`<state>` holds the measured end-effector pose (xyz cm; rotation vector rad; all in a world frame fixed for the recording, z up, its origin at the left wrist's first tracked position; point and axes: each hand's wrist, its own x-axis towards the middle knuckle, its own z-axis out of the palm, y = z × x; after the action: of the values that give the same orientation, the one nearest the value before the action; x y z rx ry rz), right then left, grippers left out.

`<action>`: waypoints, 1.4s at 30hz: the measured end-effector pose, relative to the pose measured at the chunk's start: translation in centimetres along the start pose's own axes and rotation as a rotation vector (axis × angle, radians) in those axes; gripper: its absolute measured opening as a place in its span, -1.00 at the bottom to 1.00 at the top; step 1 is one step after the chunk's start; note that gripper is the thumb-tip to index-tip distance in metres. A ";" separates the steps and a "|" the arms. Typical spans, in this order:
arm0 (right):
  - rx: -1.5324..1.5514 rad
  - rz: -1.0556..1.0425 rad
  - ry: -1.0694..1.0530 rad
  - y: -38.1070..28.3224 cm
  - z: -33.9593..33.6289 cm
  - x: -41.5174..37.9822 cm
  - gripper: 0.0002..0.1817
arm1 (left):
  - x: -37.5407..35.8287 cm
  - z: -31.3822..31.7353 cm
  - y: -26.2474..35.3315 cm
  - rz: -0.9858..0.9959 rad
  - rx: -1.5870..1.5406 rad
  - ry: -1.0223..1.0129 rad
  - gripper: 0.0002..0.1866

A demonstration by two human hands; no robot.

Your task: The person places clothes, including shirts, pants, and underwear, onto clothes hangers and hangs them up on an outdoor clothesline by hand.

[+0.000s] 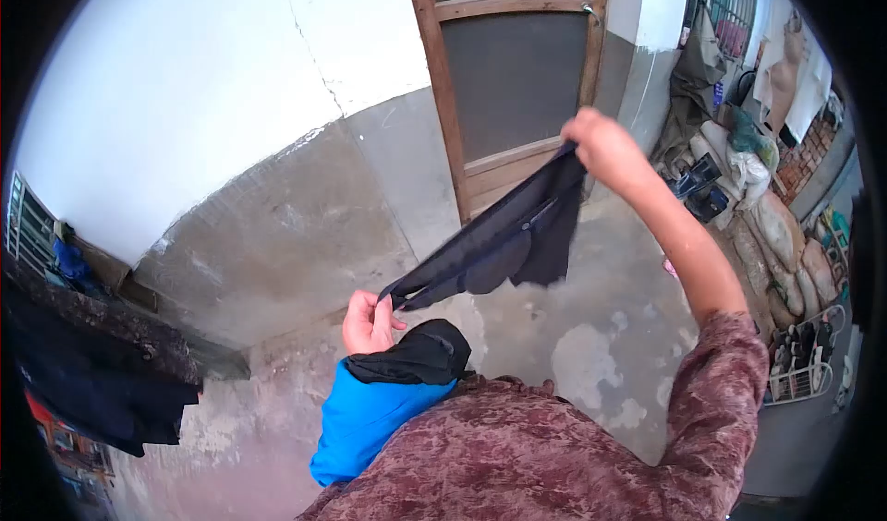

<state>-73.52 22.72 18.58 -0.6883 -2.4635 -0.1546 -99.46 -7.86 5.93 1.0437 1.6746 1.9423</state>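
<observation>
A dark navy garment (517,244) with a small button and a seam is stretched on a slant in front of me. My left hand (368,325) pinches its lower left corner between thumb and fingers. Higher up and farther right, my right hand (596,144) is closed on the other top corner, slightly blurred. The cloth's loose edge hangs down between the two hands. Over my left forearm lies a bright blue cloth (374,419) with a black part (420,350) bunched near the wrist.
Ahead stands a wood-framed door (517,87) beside a white and grey wall (277,216). Dark clothes (102,382) hang at the left. Along the right are stuffed sacks (771,230) and a white wire rack (802,382) holding shoes. Concrete floor (517,336) lies below.
</observation>
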 end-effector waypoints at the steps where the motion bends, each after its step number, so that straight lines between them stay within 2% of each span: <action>1: 0.082 0.066 0.195 -1.6 -2.2 0.7 -0.79 | 0.0 0.3 0.0 -0.005 -0.009 -0.001 -0.86; 2: 0.183 0.178 0.212 -3.1 -2.9 1.1 -0.77 | -0.1 0.6 -0.1 -0.021 0.007 -0.005 -0.86; 3: 0.185 0.176 0.208 -2.6 -2.2 0.8 -0.77 | -0.1 0.6 -0.1 -0.031 0.029 -0.008 -0.86; 5: 0.082 0.003 -0.079 -1.0 -0.6 0.7 -0.76 | 0.3 0.7 -0.1 -0.044 -0.033 0.010 -0.86; 7: 0.114 0.009 -0.040 -0.5 -1.0 1.3 -0.75 | 0.6 1.1 -0.3 0.024 -0.266 0.016 -0.86; 9: 0.304 0.149 -0.003 -1.1 -2.0 1.5 -0.76 | 0.7 1.1 -1.1 0.009 -0.309 0.006 -0.87; 11: 0.294 0.117 -0.024 -1.2 -2.3 1.6 -0.77 | 0.9 0.9 -1.2 -0.092 -0.371 0.028 -0.89; 12: 0.288 0.094 -0.044 -1.2 -2.4 1.8 -0.77 | 1.0 1.0 -1.2 -0.075 -0.374 0.037 -0.89; 14: 0.305 0.106 -0.046 -1.3 -2.7 1.9 -0.78 | 0.9 1.4 -0.5 -0.116 -0.323 0.031 -0.78; 15: 0.316 0.134 -0.051 -1.3 -3.1 1.9 -0.79 | 0.9 0.9 -2.0 -0.046 -0.230 -0.040 -0.61; 16: 0.342 0.127 -0.023 -1.1 -3.1 1.9 -0.79 | 1.0 0.3 -2.9 -0.033 -0.184 -0.136 -0.56; 17: 0.354 0.112 0.023 -0.8 -2.8 2.0 -0.79 | 1.1 0.4 -4.4 0.063 -0.028 -0.148 -0.62; 18: 0.407 0.140 0.094 -0.8 -2.5 2.0 -0.79 | 1.3 0.3 -5.8 0.097 -0.078 -0.220 -0.71; 19: 0.453 0.200 0.060 -1.4 -2.9 2.0 -0.77 | 1.4 0.2 -5.4 0.004 0.046 -0.262 -0.76; 20: 0.472 0.165 0.016 -0.6 -1.8 1.7 -0.77 | 1.3 0.5 -3.1 -0.350 -0.040 -0.264 -0.76; 21: 0.362 0.012 -0.089 0.4 -1.0 1.7 -0.76 | 2.1 0.0 -5.9 -0.228 0.110 -0.283 -0.74; 23: 0.486 0.226 -0.332 0.0 -1.6 1.4 -0.78 | 2.3 0.3 -5.8 -0.182 0.055 -0.208 -0.74; 25: 0.508 0.279 -0.353 -0.2 -1.8 1.2 -0.80 | 1.9 0.7 -3.0 -0.267 -0.154 -0.171 -0.74; 26: 0.538 0.294 -0.423 0.3 -1.5 0.7 -0.79 | 1.8 0.6 -2.4 -0.373 -0.239 -0.197 -0.75; 27: 0.568 0.311 -0.497 0.9 -1.4 0.8 -0.78 | 2.2 0.4 -2.9 -0.356 -0.245 -0.201 -0.75; 29: 0.567 0.286 -0.723 0.5 -1.6 0.8 -0.75 | 2.7 -0.4 -3.4 -0.524 -0.514 -0.367 -0.76; 31: 0.627 0.300 -0.939 -0.4 -2.1 0.7 -0.71 | 2.9 -0.6 -3.6 -0.553 -0.557 -0.351 -0.78; 32: 0.616 0.288 -0.940 -1.0 -2.7 1.2 -0.71 | 3.1 -0.6 -4.0 -0.581 -0.602 -0.351 -0.76; 34: 0.337 0.156 -0.991 -2.7 -4.2 2.5 -0.70 | 3.5 -0.6 -5.2 -0.597 -0.660 -0.348 -0.75; 35: 0.327 0.149 -0.991 -3.3 -5.1 3.3 -0.70 | 3.8 -0.7 -6.1 -0.580 -0.679 -0.386 -0.75; 37: 0.303 -0.060 -0.744 -4.3 -8.0 5.9 -0.69 | 3.9 -0.7 -7.1 -0.556 -0.701 -0.426 -0.76; 39: 0.317 -0.040 -0.577 -7.5 -12.7 8.3 -0.73 | 3.6 -0.4 -7.2 -0.438 -0.559 -0.423 -0.77; 42: 0.422 -0.067 -0.327 -10.9 -17.1 11.5 -0.81 | 3.3 -0.6 -6.3 -0.369 -0.536 -0.355 -0.78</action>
<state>-78.66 14.08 39.60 -0.4735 -2.7008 0.4769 -103.21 -4.53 0.81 0.7486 0.9881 1.6967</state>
